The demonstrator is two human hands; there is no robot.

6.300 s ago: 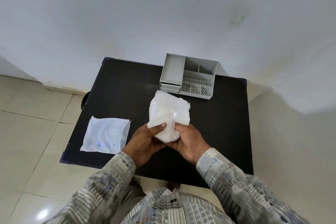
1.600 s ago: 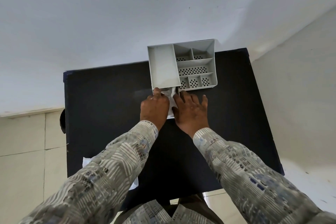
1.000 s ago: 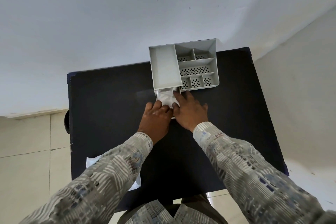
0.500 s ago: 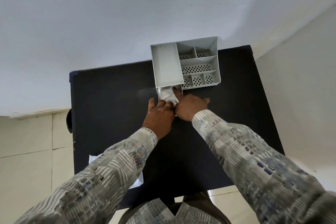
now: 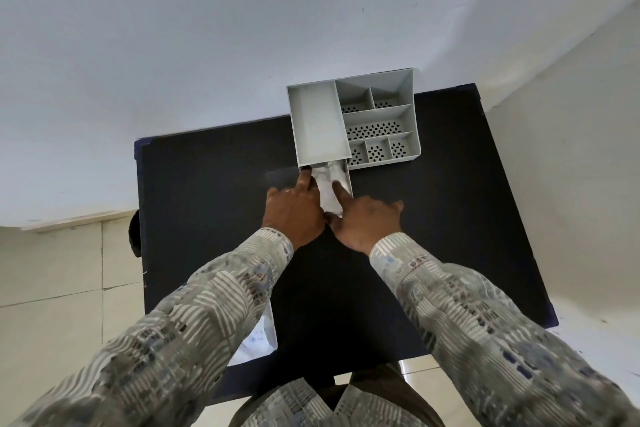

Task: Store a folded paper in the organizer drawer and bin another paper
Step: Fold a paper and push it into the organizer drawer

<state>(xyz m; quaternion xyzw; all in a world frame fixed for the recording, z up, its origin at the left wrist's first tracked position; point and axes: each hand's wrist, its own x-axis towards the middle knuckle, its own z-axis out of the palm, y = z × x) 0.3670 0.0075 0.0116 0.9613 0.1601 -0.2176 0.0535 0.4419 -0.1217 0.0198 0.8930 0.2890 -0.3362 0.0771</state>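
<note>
a: the left hand (image 5: 294, 208) is at the pulled-out drawer (image 5: 347, 180) of the grey organizer (image 5: 353, 125), its fingers extended and pressing the folded paper (image 5: 327, 189) down into it.

b: and the right hand (image 5: 363, 218)?

a: beside it, index finger on the same paper, the other fingers spread over the black table (image 5: 207, 191).

b: is the paper fully inside?

a: no, its near end sticks out of the drawer, between the two hands. the other paper (image 5: 258, 340) lies at the table's near left edge, mostly hidden by the left sleeve (image 5: 194, 322).
</note>
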